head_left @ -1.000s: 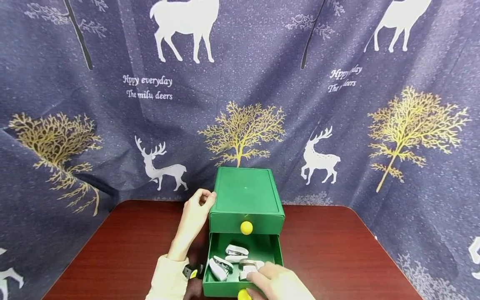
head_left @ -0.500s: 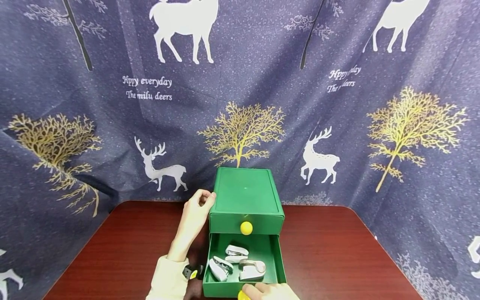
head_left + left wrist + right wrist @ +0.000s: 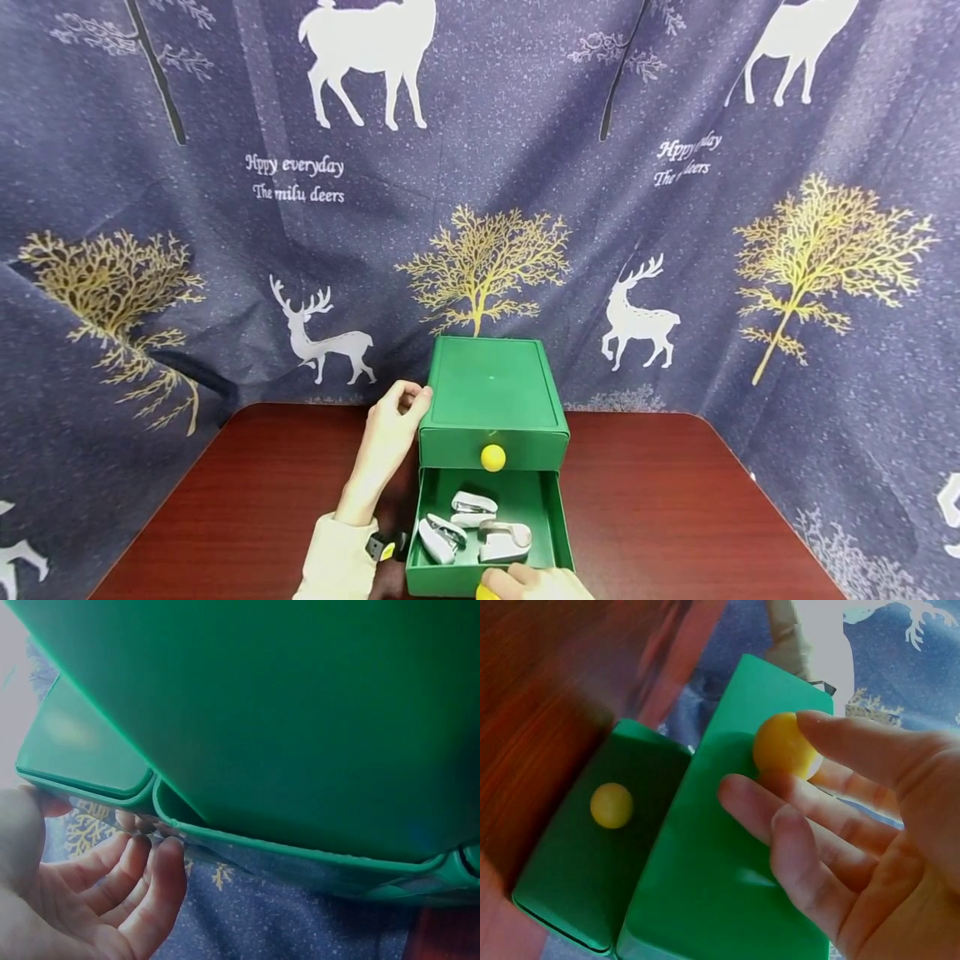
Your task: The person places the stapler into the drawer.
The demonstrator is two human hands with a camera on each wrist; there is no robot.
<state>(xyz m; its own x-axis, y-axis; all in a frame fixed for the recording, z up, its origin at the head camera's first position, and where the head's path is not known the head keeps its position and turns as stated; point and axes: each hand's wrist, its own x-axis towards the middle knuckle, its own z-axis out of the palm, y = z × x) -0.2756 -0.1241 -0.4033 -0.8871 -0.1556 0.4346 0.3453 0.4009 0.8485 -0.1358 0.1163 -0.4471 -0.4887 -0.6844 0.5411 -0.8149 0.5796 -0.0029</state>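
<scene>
A green two-drawer cabinet [image 3: 491,383] stands on the table with its lower drawer [image 3: 442,580] pulled out. Inside lie three white-grey items that look like staplers: one at the back [image 3: 474,509], one at the left [image 3: 441,539] and one at the front right [image 3: 504,542]. At the drawer's front, my right hand [image 3: 538,583] pinches the yellow knob [image 3: 781,746] between thumb and fingers. My left hand [image 3: 392,417] touches the cabinet's left side with bent fingers, thumb near the top edge. The upper drawer, with its own yellow knob [image 3: 492,457], is closed.
A reddish-brown table [image 3: 637,517] extends on both sides of the cabinet. Close behind hangs a dark blue cloth [image 3: 495,158] with deer and trees. A small black and yellow object [image 3: 382,547] is by the left sleeve.
My right hand has dropped from in front of the right stapler to the drawer's knob, leaving that stapler fully visible. My left hand and the drawer have stayed in place.
</scene>
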